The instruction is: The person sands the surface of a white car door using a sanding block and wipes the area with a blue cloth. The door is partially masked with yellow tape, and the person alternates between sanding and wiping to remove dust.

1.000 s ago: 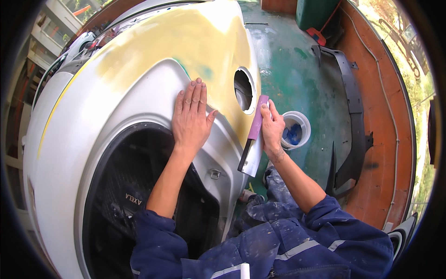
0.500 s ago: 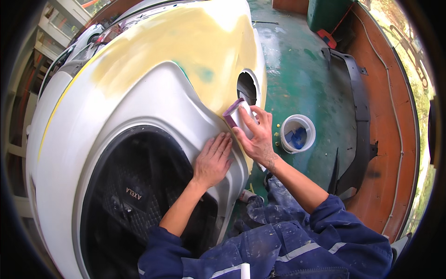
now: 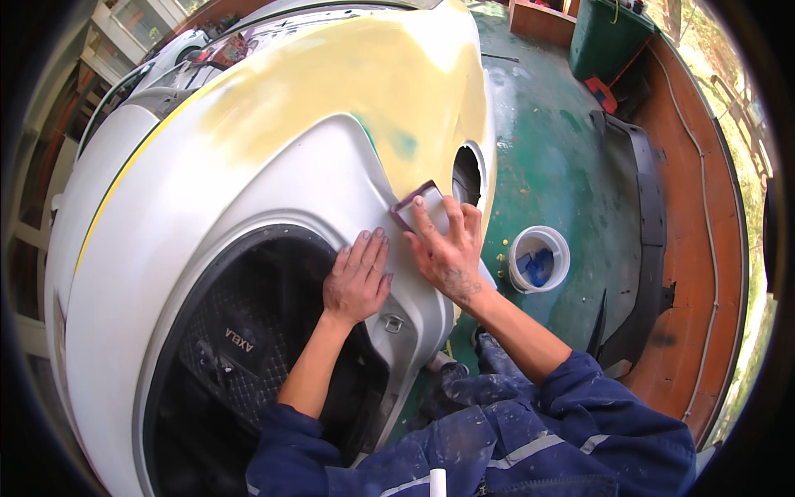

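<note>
My right hand (image 3: 451, 257) is closed round a sanding block (image 3: 436, 214), a pale block with a dark purple edge. It presses the block on the car's body panel (image 3: 315, 66), where yellow filler or primer meets white paint, just left of an oval opening (image 3: 467, 170). My left hand (image 3: 356, 280) rests flat on the white part of the panel, fingers stretched, holding nothing. Beside it is the dark boot opening (image 3: 273, 356) with its black rim and quilted lining. A green patch (image 3: 402, 145) shows on the yellow area.
On the green floor (image 3: 546, 166) to the right stands a white bucket (image 3: 560, 280) with blue pieces inside. A dark bumper (image 3: 650, 207) leans along the brown wall (image 3: 683, 273). Farther off are a green bin (image 3: 603, 41) and a red dustpan (image 3: 601, 95).
My left hand has slid left and a little nearer me, uncovering a small metal loop. The sanding block has turned and lies flatter on the panel. The view has shifted slightly.
</note>
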`<action>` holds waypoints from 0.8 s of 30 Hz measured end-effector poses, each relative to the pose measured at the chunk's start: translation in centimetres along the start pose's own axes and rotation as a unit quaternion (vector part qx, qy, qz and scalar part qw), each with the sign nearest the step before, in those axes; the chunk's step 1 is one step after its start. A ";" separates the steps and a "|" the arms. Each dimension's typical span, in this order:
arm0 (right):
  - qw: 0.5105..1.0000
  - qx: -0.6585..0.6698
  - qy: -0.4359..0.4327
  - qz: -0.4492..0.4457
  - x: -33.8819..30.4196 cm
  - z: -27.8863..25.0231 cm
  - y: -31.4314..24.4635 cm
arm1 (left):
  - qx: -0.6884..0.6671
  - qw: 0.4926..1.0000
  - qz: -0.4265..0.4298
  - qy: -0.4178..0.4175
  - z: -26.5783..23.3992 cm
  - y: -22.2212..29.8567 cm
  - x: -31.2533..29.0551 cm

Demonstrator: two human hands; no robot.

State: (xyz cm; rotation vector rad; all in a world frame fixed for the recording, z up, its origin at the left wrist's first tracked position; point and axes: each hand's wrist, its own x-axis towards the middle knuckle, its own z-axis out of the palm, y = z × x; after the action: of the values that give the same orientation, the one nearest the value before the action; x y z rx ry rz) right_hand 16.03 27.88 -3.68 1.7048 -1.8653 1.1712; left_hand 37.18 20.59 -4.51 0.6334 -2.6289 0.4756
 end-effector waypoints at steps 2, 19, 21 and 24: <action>0.999 0.016 -0.037 0.004 -1.7 -1.2 0.5 | -0.005 1.000 -0.009 0.012 -0.2 -0.1 -0.3; 0.987 0.114 -0.107 -0.035 2.8 -1.8 2.5 | -0.019 0.999 -0.021 0.028 0.2 0.4 0.1; 0.986 0.115 -0.114 -0.025 2.3 -2.1 2.6 | -0.014 0.999 -0.022 0.025 0.2 0.7 0.1; 0.982 0.122 -0.143 -0.026 2.1 -2.4 3.1 | -0.003 0.999 -0.017 0.031 0.1 0.5 0.0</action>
State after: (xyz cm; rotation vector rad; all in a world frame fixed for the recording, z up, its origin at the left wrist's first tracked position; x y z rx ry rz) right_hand 12.02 28.11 -1.71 2.1431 -1.8844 1.2304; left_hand 36.90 20.93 -4.65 0.6515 -2.5567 0.4703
